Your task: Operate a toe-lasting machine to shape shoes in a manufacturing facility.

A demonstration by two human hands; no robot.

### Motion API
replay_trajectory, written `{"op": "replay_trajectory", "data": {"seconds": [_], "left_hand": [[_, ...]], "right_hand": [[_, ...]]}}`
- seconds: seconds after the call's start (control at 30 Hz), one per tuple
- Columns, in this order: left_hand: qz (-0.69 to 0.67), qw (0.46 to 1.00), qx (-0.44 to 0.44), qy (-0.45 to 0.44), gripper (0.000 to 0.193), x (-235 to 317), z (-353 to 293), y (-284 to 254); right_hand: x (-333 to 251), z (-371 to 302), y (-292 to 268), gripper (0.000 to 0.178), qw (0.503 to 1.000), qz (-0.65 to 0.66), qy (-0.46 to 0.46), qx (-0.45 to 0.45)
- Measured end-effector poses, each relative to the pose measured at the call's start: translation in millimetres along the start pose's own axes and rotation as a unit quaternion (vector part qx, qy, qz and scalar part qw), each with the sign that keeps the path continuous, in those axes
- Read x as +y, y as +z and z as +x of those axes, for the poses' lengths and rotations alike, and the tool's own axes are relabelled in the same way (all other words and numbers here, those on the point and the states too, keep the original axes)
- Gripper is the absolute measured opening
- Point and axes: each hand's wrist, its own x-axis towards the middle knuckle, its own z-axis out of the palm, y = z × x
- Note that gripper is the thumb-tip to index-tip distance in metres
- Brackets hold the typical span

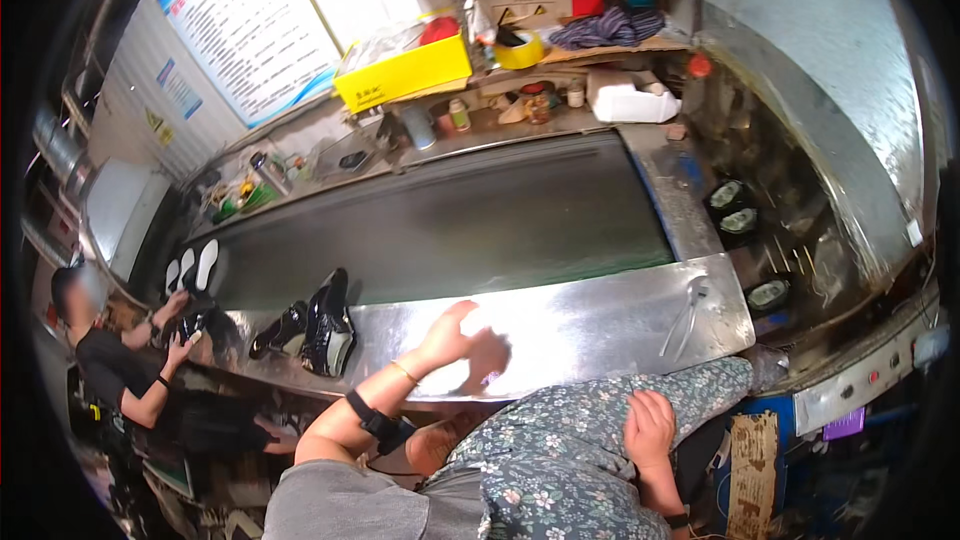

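Observation:
My left hand (449, 337) is over the shiny metal ledge (580, 325) along the near side of a conveyor belt. Glare and blur smear its fingers, so I cannot make out their shape, and nothing held shows. To its left on the ledge stand a glossy black shoe (329, 325) and another black shoe (283, 330). My right hand (649, 428) lies on my flower-patterned trousers (560, 440), fingers stretched loosely and holding nothing. A thin metal tool (685, 320), perhaps tweezers, lies toward the ledge's right end.
The dark belt (470, 220) runs beyond the ledge. A co-worker (125, 350) at the left handles a black shoe near white insoles (207, 265). More shoes (735, 205) lie in the right-hand channel. A yellow box (403, 70) is on the back shelf; a cup (418, 127) stands below it.

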Motion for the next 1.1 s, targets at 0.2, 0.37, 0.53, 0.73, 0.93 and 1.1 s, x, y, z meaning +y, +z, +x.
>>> {"op": "replay_trajectory", "data": {"seconds": [0.2, 0.37, 0.53, 0.73, 0.93, 1.1], "left_hand": [[0.394, 0.859, 0.263, -0.193, 0.069, -176, -51, -111], [0.138, 0.852, 0.329, -0.383, 0.071, -258, -71, -176], [0.178, 0.921, 0.293, -0.182, 0.045, -162, -46, -73], [0.133, 0.929, 0.233, -0.255, 0.110, -136, -88, -28], [-0.398, 0.882, 0.040, -0.248, 0.090, -70, -68, -33], [-0.505, 0.833, -0.188, -0.127, 0.094, 90, -36, 2]], "right_hand": [[1, 5, 6, 0.022, 1.000, -0.003, -0.004, -0.028], [-6, 18, 13, 0.023, 1.000, 0.010, -0.009, -0.028], [-4, 18, 7, 0.023, 0.999, -0.018, 0.029, -0.007], [-12, 19, 7, 0.022, 1.000, -0.019, 0.020, -0.007], [-5, 27, -2, 0.021, 0.997, 0.059, 0.044, -0.038], [-45, 107, -49, 0.058, 0.921, 0.332, 0.203, 0.012]]}}
